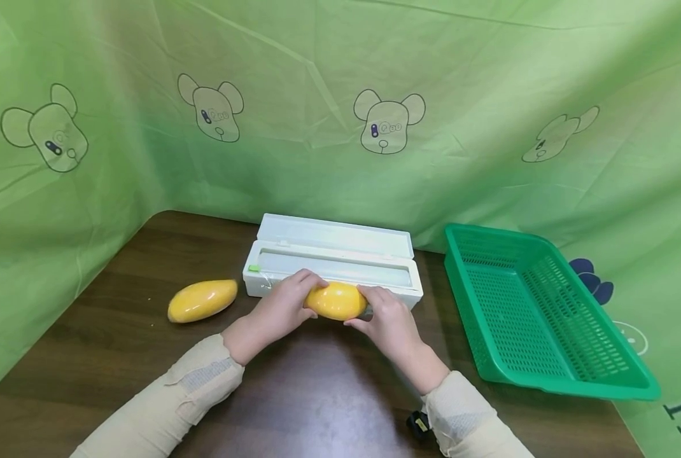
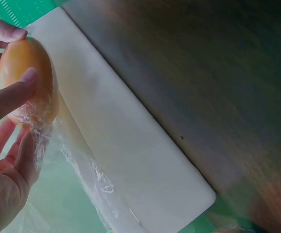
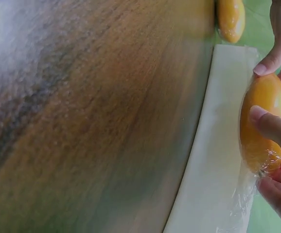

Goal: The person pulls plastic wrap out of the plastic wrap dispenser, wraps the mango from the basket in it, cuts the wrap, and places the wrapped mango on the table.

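Note:
Both hands hold a yellow mango (image 1: 337, 301) in front of the white cling film box (image 1: 331, 261). My left hand (image 1: 287, 303) grips its left end, and my right hand (image 1: 391, 323) grips its right end, thumbs on the near side. Clear cling film (image 2: 36, 114) wraps the mango and bunches at its ends, seen in both wrist views. More loose film (image 2: 99, 179) lies along the box in the left wrist view. The box's lid (image 1: 335, 234) stands open at the back. A second mango (image 1: 203, 301), glossy with film, lies left of the box.
A green plastic basket (image 1: 475, 305) stands at the right side of the brown table (image 1: 317, 407). Green cloth (image 1: 306, 165) hangs behind and at both sides. A small black object (image 1: 418, 423) is by the right sleeve.

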The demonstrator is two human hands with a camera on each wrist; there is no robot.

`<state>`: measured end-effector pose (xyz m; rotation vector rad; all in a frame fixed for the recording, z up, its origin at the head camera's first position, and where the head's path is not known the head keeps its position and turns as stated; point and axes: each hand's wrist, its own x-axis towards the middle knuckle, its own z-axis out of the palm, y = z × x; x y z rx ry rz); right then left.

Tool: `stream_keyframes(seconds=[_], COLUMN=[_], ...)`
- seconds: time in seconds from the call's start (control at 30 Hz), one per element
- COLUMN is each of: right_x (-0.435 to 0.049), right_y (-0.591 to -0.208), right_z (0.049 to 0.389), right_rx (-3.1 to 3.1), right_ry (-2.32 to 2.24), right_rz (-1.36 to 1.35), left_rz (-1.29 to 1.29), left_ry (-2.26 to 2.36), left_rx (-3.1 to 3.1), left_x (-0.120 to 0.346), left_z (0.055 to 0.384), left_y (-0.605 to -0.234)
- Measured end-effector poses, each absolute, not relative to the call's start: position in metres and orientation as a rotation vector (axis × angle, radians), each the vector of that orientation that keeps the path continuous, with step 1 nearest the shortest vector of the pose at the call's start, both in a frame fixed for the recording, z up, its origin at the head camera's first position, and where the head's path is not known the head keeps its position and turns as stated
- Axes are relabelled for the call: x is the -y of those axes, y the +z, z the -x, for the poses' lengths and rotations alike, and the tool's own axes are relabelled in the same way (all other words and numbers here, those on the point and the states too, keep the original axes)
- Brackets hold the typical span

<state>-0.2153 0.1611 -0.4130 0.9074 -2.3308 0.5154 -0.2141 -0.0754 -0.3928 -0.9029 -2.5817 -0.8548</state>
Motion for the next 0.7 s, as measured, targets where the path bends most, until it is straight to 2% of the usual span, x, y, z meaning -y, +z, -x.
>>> stream_keyframes(seconds=[0.7], right_x=[-0.1606], right_y=[-0.4128], right_z=[0.2144], right_rx=[2.523], right_ry=[0.436], right_rz=[-0.86], left_rz=[0.917], left_ry=[-0.827], left_rx=[2.718], left_x=[0.0751], left_z=[0.2196], left_y=[-0.3929])
